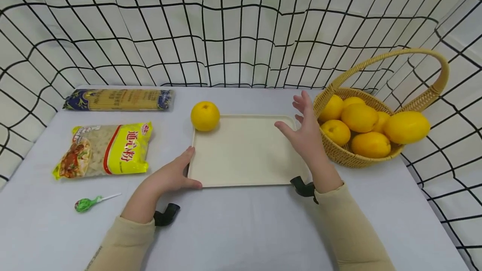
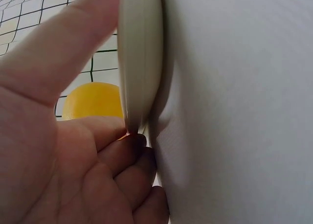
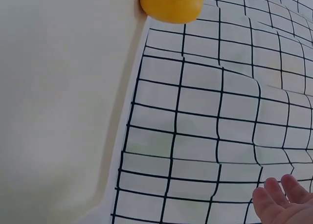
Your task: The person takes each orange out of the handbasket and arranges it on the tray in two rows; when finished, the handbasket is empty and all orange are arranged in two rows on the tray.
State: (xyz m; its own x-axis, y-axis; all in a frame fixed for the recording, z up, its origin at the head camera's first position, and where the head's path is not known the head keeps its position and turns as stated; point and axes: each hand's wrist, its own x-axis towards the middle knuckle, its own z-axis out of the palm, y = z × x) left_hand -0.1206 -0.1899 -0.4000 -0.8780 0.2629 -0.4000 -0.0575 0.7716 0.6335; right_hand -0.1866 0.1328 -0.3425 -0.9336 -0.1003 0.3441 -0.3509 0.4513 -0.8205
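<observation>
A shallow cream tray [image 1: 248, 149] lies on the white-covered table. At its near left corner is my left hand [image 1: 173, 172], thumb by the front corner and fingers along the left side. In the left wrist view the thumb and fingers touch the rim of the tray [image 2: 142, 48], with the other fingers bent low beside the cloth. A round yellow fruit [image 1: 205, 116] sits at the tray's far left corner. My right hand [image 1: 306, 133] is raised over the tray's right side, fingers spread and holding nothing; its fingertips [image 3: 266, 202] show in the right wrist view.
A handled wicker basket [image 1: 348, 158] of lemons [image 1: 359, 117] stands right of the tray. To the left lie a noodle pack [image 1: 120, 100], a yellow-and-clear food bag [image 1: 109, 149] and a green lollipop [image 1: 86, 204]. Black wire grid [image 1: 241, 49] surrounds the table's back and sides.
</observation>
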